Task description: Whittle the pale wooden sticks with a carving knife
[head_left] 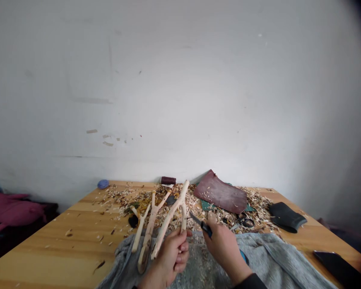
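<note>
We can pick out one thing that may be a container: a soft black rubbery pouch (285, 217) lying at the right of the pale pine surface (51, 245); we cannot see inside it. The pale, bark-free forked branch (170, 212) rises from our left hand (168, 257), which is clenched around its lower stem, above a grey fleece cloth (198, 261), with its longest prong tilted up and away from us. Just beside it stand a second pale stick (149, 237), ending in a rounded, darker, spoon-like end (142, 260), and a thinner pale stick (140, 228). All three look smooth and knife-worked, though we cannot tell whether they are joined or separate pieces. Our right hand (225, 249) is closed on a black-handled knife (206, 228), its narrow steel blade pointing toward the branch near the fork, apart from the wood as far as we can tell. Beyond the hands, a thick scatter of pale wood shavings (123, 196) covers the surface, around a sheet of dark maroon leather (220, 192), a dark green mat (206, 205), a pair of black-handled scissors (246, 222) and a dark maroon spool (168, 180). A black phone (337, 267) lies at the front right.
</note>
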The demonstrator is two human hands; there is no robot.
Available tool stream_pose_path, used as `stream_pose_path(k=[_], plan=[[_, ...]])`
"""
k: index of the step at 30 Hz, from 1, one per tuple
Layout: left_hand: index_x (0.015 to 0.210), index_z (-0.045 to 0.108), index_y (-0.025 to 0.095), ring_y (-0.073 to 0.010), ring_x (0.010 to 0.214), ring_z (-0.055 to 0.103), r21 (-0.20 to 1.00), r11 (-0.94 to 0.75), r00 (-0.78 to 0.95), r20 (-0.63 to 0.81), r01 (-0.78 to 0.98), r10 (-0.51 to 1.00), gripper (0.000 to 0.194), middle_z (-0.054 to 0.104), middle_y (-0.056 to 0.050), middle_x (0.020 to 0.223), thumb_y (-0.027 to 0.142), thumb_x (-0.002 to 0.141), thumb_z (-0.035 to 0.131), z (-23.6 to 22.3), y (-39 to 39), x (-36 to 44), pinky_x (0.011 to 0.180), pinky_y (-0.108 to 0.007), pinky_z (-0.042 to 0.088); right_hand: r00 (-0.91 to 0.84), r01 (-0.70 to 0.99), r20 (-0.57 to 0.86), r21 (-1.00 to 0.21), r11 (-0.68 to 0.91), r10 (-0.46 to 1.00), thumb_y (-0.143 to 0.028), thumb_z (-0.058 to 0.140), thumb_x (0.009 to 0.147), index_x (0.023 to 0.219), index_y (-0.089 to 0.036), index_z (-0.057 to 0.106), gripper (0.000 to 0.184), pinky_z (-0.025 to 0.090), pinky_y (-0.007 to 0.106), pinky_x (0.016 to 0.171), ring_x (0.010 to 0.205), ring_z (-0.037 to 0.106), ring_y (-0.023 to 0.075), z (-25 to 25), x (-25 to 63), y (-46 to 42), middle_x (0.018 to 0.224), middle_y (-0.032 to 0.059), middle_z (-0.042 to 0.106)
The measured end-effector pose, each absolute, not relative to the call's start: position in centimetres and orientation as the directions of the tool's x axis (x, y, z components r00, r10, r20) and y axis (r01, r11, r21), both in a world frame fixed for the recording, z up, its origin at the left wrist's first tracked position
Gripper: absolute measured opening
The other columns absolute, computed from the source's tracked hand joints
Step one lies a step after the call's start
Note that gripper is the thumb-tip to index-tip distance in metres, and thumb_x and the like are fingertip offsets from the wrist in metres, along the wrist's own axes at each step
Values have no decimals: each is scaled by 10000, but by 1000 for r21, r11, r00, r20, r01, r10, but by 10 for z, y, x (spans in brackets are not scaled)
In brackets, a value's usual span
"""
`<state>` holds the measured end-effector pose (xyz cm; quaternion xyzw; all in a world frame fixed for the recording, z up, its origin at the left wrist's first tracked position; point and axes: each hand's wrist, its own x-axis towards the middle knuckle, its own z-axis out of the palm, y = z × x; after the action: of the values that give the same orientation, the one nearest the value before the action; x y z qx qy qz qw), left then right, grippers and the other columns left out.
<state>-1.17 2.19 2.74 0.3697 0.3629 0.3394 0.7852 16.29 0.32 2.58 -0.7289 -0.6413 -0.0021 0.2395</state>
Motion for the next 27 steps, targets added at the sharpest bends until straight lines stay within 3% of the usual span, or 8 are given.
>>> stream_pose_path(k=[3, 8, 22, 27], plan=[[901, 480, 217, -7, 360, 203, 860, 476, 458, -353, -186, 816, 367, 354, 134, 545, 454, 707, 682, 27, 22, -11, 398, -192, 38, 127, 977, 212, -193, -86, 969, -190, 525, 859, 906, -216, 671, 155, 370, 255, 618, 772, 697, 220, 27, 152, -2, 829, 88, 744], [854, 477, 226, -11, 338, 189, 901, 434, 413, -397, 5, 820, 279, 363, 136, 525, 452, 785, 626, 24, 18, -3, 381, -198, 50, 92, 989, 173, -130, -70, 981, -131, 488, 857, 951, -223, 667, 222, 368, 260, 624, 824, 709, 224, 30, 142, -6, 881, 80, 748], [802, 446, 244, -9, 344, 184, 922, 384, 396, -368, 42, 841, 389, 351, 138, 523, 572, 767, 651, 15, 14, 0, 403, -204, 42, 83, 994, 218, -86, -66, 972, -48, 406, 883, 985, -225, 656, 323, 396, 263, 630, 815, 718, 227, 24, 137, 0, 868, 73, 734], [811, 474, 227, -10, 341, 183, 898, 436, 438, -411, 48, 799, 330, 355, 131, 532, 518, 769, 624, 24, 11, -1, 385, -205, 54, 207, 977, 205, -104, -189, 957, -81, 397, 900, 1046, -217, 652, 323, 408, 275, 632, 840, 720, 236, 25, 160, 8, 998, 102, 738]])
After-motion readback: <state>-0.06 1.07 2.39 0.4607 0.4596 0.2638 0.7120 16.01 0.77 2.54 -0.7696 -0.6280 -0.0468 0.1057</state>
